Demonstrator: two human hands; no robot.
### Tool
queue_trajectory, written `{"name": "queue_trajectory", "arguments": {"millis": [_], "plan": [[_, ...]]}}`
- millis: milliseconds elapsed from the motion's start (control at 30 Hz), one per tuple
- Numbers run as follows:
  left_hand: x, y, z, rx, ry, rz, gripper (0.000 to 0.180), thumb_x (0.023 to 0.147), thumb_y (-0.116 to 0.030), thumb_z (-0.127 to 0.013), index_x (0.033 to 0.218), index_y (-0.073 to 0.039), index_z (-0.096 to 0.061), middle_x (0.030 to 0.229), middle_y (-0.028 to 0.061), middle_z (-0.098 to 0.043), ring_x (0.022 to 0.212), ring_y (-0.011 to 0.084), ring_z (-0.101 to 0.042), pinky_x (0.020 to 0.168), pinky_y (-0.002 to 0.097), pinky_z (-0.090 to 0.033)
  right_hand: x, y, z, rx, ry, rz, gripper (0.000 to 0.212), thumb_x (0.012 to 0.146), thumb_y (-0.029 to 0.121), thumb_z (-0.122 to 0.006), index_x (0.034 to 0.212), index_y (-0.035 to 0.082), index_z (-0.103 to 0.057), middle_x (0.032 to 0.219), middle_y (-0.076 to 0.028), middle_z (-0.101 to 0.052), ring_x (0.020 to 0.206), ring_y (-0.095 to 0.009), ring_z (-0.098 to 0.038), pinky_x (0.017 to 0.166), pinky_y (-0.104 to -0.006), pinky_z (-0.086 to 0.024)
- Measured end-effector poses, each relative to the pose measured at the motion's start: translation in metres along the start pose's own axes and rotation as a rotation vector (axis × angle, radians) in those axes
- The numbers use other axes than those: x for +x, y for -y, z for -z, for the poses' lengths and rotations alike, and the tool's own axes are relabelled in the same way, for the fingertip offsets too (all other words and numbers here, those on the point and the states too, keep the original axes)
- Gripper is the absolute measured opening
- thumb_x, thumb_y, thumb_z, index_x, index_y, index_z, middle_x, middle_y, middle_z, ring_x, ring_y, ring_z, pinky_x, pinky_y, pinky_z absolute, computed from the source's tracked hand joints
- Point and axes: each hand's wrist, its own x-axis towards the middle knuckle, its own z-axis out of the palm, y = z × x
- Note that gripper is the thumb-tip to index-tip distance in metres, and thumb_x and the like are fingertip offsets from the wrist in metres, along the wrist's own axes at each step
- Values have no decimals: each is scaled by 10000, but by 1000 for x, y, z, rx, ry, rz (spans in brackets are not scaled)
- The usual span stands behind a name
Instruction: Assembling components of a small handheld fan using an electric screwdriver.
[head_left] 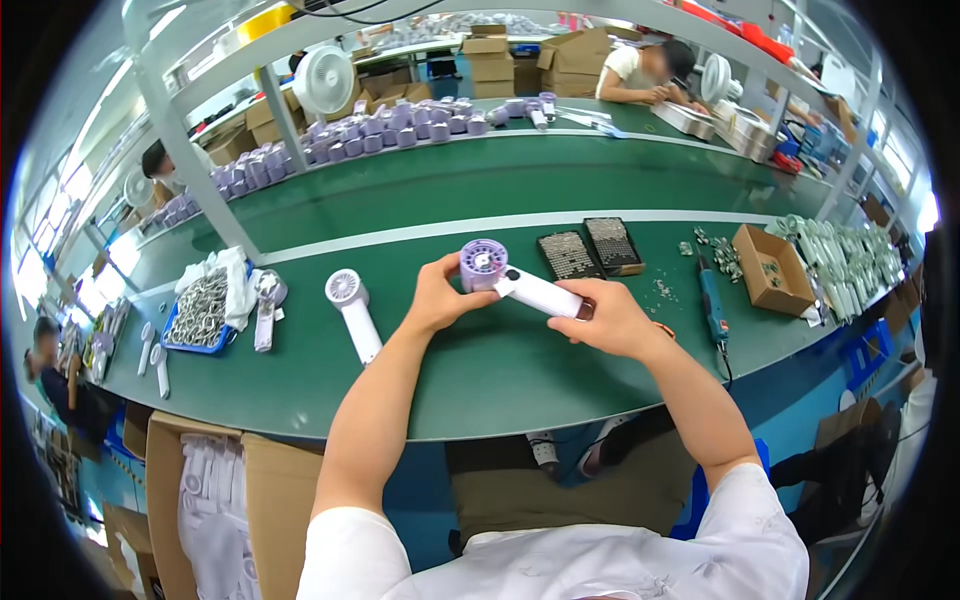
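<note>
Over the green table I hold a small handheld fan (540,293) with a round purple head and a white handle. My left hand (440,295) grips the fan at its head, thumb below and fingers behind. Around the handle's far end, at the right, my right hand (610,315) is closed. A second white handheld fan (350,310) lies on the table left of my left forearm. Behind my right hand are two dark trays of small metal parts, one tray (570,256) beside the other tray (613,246).
At right lie a teal electric screwdriver (712,305), a cardboard box (765,275) and a pile of pale green parts (840,265). A blue tray of metal rings (200,315) sits at left. Purple fan heads (380,130) line the far side. A co-worker (645,75) sits opposite.
</note>
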Motion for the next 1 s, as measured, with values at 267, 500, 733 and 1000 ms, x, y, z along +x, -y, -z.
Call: {"name": "queue_trajectory", "arguments": {"millis": [267,500,733,1000], "plan": [[-2,-9,-13,-42,130,-66,652,599,-197,-931,1162,16,-680,1096,81,-718,1052,179,-660,1006,335,-480,-32,-8,-2,-526,-229,295,460,727,281,-847,1081,15,-722,808,-113,-654,728,-241,-634,658,-344,-511],[-17,-27,-29,17,154,-203,515,618,-139,-895,1083,-16,-711,1054,75,-717,1012,174,-667,958,330,-500,-61,-8,5,-676,-185,301,432,709,367,-839,934,9,-755,776,-140,-621,790,-303,-622,714,-395,-513],[-22,-69,-57,130,183,-568,466,622,-165,-883,1034,-33,-712,1018,112,-706,944,257,-666,841,355,-525,-113,0,21,-687,-252,450,372,690,379,-840,824,41,-758,652,-80,-560,650,-234,-570,637,-345,-481],[8,-98,-84,65,378,-641,582,741,-272,-857,1217,-9,-650,1050,145,-695,985,272,-660,899,382,-509,-168,23,56,-551,-260,255,379,682,314,-881,895,19,-775,667,-86,-573,579,-172,-567,522,-301,-441]]}}
